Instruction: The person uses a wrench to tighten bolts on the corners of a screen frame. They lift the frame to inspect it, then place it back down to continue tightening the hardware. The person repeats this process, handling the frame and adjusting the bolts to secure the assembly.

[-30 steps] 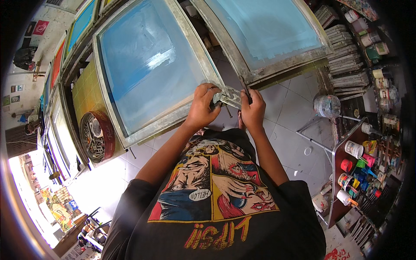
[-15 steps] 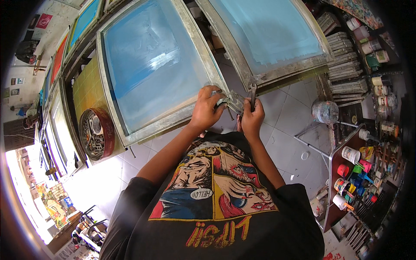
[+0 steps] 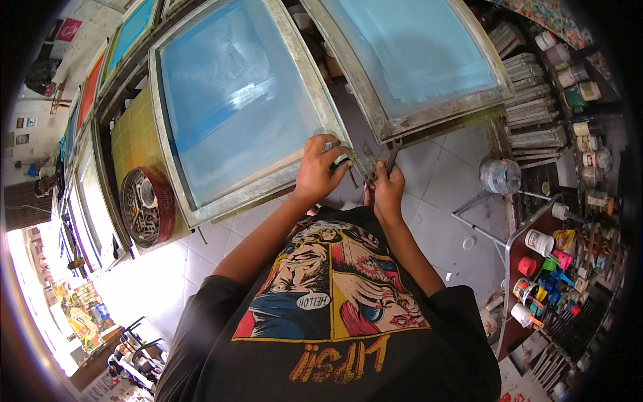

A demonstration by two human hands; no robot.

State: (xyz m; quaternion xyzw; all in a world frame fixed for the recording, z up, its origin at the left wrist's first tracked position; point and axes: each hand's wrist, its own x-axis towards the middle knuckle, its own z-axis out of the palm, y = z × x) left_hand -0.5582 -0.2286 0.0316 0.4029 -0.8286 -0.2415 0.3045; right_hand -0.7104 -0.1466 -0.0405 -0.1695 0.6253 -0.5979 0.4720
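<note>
My left hand (image 3: pixel 317 171) is curled at the near right corner of a blue-coated screen-printing frame (image 3: pixel 244 179). Its fingers are closed around a small metal fitting, largely hidden by them. A bolt (image 3: pixel 353 177) points down just beside those fingertips. In my right hand (image 3: pixel 388 192) is an open-end wrench (image 3: pixel 394 155), gripped with its jaw upward. A grey metal bracket (image 3: pixel 366 163) sits between my two hands, touching the right fingers; whether it is fixed to the frame I cannot tell.
A second blue screen frame (image 3: pixel 439 120) lies to the right across a gap. A round red tin (image 3: pixel 164 213) of hardware stands left. At right are a clear plastic jug (image 3: pixel 501 175), stacked frames (image 3: pixel 532 94) and a brown table (image 3: pixel 514 281) crowded with paint pots.
The wrench has tilted and moved slightly down and right, with my right hand lower. The metal bracket has turned more upright between my hands. My left hand stays at the frame corner.
</note>
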